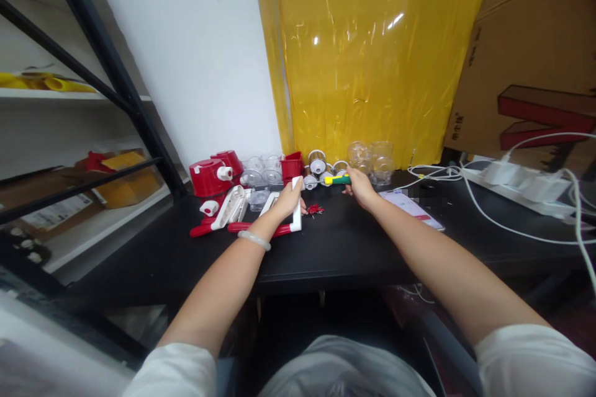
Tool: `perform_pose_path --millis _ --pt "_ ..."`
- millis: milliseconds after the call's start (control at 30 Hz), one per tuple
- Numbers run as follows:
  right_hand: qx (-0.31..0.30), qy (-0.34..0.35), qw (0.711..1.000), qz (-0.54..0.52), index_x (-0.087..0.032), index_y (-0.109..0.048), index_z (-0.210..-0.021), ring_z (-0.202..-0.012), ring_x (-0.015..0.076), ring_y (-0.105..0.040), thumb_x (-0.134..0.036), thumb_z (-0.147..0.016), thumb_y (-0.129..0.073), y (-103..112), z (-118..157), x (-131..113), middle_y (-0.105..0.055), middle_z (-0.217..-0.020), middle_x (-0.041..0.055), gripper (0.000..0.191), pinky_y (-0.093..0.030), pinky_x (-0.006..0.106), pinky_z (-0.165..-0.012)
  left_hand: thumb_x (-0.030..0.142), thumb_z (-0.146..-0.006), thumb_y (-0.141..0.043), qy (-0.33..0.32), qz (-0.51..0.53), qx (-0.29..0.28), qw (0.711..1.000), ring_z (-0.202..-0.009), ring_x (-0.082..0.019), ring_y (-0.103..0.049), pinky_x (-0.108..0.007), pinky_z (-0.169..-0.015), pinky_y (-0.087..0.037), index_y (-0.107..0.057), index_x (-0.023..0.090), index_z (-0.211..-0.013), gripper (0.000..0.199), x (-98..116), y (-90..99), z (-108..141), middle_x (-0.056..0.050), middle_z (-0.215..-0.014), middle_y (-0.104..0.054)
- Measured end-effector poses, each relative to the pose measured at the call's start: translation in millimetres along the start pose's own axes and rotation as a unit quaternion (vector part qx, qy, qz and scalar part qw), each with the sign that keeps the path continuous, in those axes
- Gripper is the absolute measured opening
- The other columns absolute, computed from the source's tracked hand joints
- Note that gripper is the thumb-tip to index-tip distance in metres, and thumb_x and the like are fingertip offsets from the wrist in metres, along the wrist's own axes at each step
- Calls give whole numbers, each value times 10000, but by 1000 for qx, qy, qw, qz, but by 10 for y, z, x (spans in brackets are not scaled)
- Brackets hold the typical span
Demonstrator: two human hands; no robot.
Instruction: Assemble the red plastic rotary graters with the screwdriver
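Gripping a white frame (297,217) with a red handle (239,227), a person's left hand (285,200) steadies the part above a black surface (326,254), its fingers closed around the frame's upper end, near the middle of the scene. Across from it, the right hand (360,186) has its fingers curled about the green end of a green-and-yellow tool (339,180), the yellow end pointing left toward the frame and apart from the right fingers. Whether the tool's tip meets the frame cannot be told. Small red pieces (315,209) lie just beside the left fingers, between the two hands. A second white-and-red part (231,208) rests left of the frame, while red housings (208,178), metal-sided cylinders (317,162) and clear plastic cups (382,164) line the back. A pale bracelet (254,239) circles the left wrist.
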State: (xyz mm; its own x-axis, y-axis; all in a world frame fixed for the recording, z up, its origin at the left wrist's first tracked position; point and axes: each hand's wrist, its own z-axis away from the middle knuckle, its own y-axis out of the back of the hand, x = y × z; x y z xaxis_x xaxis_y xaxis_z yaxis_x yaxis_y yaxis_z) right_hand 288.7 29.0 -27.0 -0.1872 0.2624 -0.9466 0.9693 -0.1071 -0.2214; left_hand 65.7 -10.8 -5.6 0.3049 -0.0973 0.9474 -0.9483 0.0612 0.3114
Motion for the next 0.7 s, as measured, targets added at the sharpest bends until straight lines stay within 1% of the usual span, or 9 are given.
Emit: perform_pose_path --millis 167,267,367,433,467,533,600,633,700 --pt "12 -46 996 -72 -242 -510 -771 -401 86 -387 -373 -905 -597 -60 44 -23 -417 -458 -91 206 -514 244 -545 589 -1065 -354 5 -5 3 1000 -430 -213 -644 -252 -447 -483 -498 166 -1217 472 -16 5 -30 31 -481 -576" --pt "22 -57 992 -109 -236 -523 -794 -421 83 -405 -267 -869 -569 -99 63 -56 -470 -516 -81 93 -524 246 -560 591 -1064 -356 4 -5 4 1000 -431 -210 -645 -248 -444 -482 -501 166 -1208 471 -26 10 -41 31 -483 -575" --pt "29 -64 989 -127 -225 -539 -779 -427 82 -412 -217 -815 -564 -108 48 -65 -493 -536 -71 45 -508 245 -542 616 -1049 -383 7 -10 4 1000 -425 -208 -642 -246 -443 -477 -502 162 -1202 494 -20 9 -34 27 -488 -581" --pt "28 -67 990 -122 -217 -557 -766 -432 91 -435 -244 -819 -560 -90 26 -52 -509 -537 -55 59 -499 253 -527 602 -1055 -380 12 -11 6 1000 -422 -204 -640 -245 -449 -479 -503 160 -1201 481 -6 5 -22 28 -484 -578" --pt "25 -65 992 -108 -216 -567 -761 -428 100 -444 -286 -842 -552 -76 17 -40 -509 -523 -47 108 -492 261 -514 588 -1062 -372 15 -12 8 1000 -422 -203 -639 -246 -452 -482 -505 158 -1199 471 3 3 -16 29 -481 -576" --pt "21 -47 997 -54 -217 -583 -753 -403 118 -432 -403 -892 -539 -44 8 -9 -477 -469 -40 236 -471 278 -481 569 -1071 -359 17 -11 11 1000 -428 -206 -644 -250 -459 -489 -511 152 -1198 462 17 0 -5 25 -481 -579" --pt "19 -19 1000 3 -223 -589 -749 -373 118 -387 -506 -891 -575 -20 14 20 -418 -418 -57 317 -452 285 -460 569 -1070 -358 17 -11 13 1000 -433 -209 -648 -252 -462 -494 -512 149 -1204 467 19 1 -4 22 -484 -584" --pt "19 -8 1000 17 -225 -587 -745 -367 112 -363 -524 -872 -612 -16 20 30 -393 -406 -69 325 -449 285 -459 569 -1069 -360 18 -10 13 1000 -432 -209 -649 -252 -461 -495 -510 149 -1210 467 15 3 -7 23 -484 -584" --pt "13 -5 1000 11 -229 -585 -745 -378 101 -352 -485 -833 -669 -22 31 39 -380 -414 -84 283 -461 278 -477 565 -1070 -360 24 -6 13 1000 -429 -210 -648 -254 -461 -501 -504 152 -1221 463 -3 8 -22 27 -477 -578"
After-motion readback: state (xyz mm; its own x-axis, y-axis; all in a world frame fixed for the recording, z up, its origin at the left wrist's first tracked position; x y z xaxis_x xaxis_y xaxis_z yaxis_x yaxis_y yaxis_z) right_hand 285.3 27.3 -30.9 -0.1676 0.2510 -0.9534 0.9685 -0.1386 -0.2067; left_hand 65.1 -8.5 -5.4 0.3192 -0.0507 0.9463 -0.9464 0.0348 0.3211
